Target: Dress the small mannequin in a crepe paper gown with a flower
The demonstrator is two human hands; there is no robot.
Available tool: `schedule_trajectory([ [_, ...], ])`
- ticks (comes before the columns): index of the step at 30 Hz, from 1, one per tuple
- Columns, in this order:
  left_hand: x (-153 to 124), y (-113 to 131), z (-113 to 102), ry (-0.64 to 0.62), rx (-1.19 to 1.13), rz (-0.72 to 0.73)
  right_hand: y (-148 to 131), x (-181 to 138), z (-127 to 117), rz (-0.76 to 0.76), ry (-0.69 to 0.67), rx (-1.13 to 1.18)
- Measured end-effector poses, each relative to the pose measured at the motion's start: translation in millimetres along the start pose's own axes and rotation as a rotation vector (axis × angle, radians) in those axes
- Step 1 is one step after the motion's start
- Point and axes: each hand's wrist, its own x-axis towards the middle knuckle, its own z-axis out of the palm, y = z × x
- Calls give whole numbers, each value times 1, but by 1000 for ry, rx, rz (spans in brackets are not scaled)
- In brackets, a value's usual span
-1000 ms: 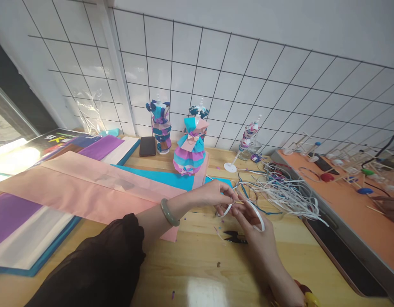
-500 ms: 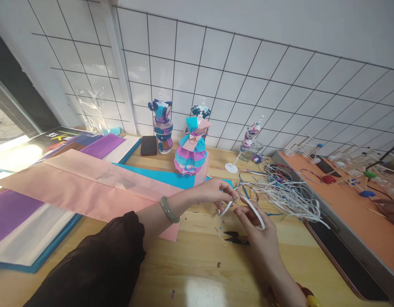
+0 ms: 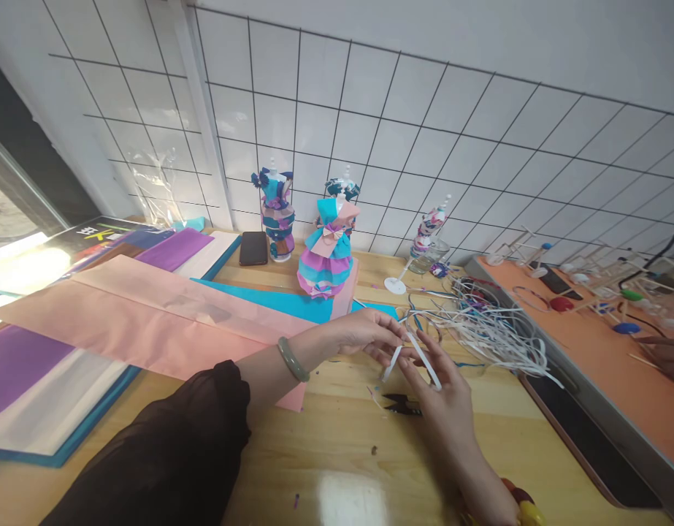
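Over the wooden table [image 3: 337, 467], my left hand [image 3: 364, 334] and my right hand [image 3: 436, 387] meet on one thin white strip [image 3: 424, 358]. The left fingers pinch it where it folds, with a short end hanging down between the hands. The right fingers are closed on the longer end, which runs across that hand. My left wrist wears a green bangle [image 3: 290, 359] below a dark sleeve. Small black scissors [image 3: 401, 404] lie on the table just under the hands.
A heap of white and blue strips [image 3: 479, 329] lies to the right. Pink [image 3: 150, 321], blue and purple paper sheets cover the left. Three small mannequins in paper dresses [image 3: 326, 252] and a phone [image 3: 253, 248] stand by the tiled wall. An orange tray [image 3: 604, 343] holds small parts.
The white strip was a rounded loop around my right fingers; it is now pressed flatter into a narrow fold. Both hands stayed in place.
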Motion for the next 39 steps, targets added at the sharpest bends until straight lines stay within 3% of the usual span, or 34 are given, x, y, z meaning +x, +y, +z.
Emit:
schedule_trajectory([
  [5, 4, -9, -2, -29, 39, 58, -2, 0, -1, 87, -24, 116],
  [23, -2, 5, -2, 25, 85, 68, -9, 2, -2, 39, -12, 55],
  [34, -9, 17, -8, 87, 69, 79, 11, 9, -5, 37, 45, -12],
  [39, -6, 15, -9, 36, 16, 42, 7, 8, -1, 62, -2, 96],
])
